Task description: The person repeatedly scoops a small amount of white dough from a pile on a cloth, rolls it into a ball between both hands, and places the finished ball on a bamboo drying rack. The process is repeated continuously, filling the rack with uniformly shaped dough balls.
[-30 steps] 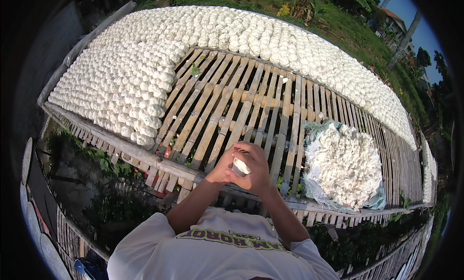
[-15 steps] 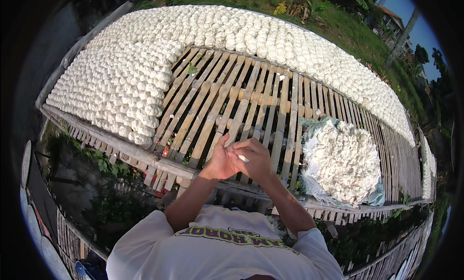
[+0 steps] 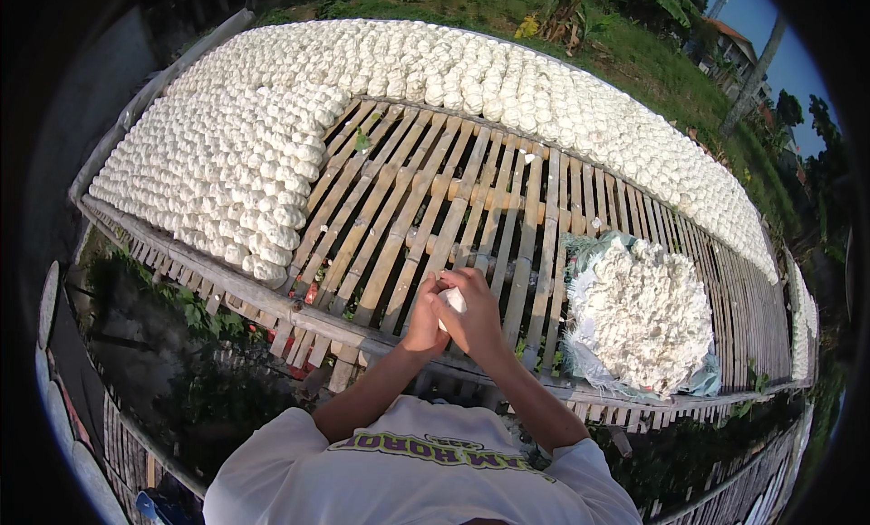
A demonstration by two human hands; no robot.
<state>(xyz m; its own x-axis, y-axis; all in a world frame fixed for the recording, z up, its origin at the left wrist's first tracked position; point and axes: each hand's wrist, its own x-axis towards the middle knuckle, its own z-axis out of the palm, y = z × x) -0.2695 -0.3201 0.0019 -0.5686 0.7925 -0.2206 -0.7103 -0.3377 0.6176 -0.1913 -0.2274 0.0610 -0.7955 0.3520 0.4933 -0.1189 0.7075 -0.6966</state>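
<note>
A white doughy lump (image 3: 452,306) sits between my two palms, partly hidden by the fingers. My left hand (image 3: 423,321) is cupped round it from the left. From the right, my right hand (image 3: 477,312) wraps over it, fingers curled and touching the left hand's. Both hands hover over the near edge of the bamboo slat rack (image 3: 435,208). To their right on the slats lies a heap of crumbly white paste (image 3: 643,312) on a pale blue-green woven sack (image 3: 705,376). Rows of rounded white lumps (image 3: 217,180) cover the rack's left side.
More white lumps (image 3: 507,76) run along the rack's far side in a curved band. A bamboo pole (image 3: 308,318) edges the rack in front of me. Dark gaps show between the slats. Grass (image 3: 625,63) and plants grow beyond.
My hands have closed together round the white lump, which shows more now; before, the left palm was open with the right fingers over it. The view has tilted slightly.
</note>
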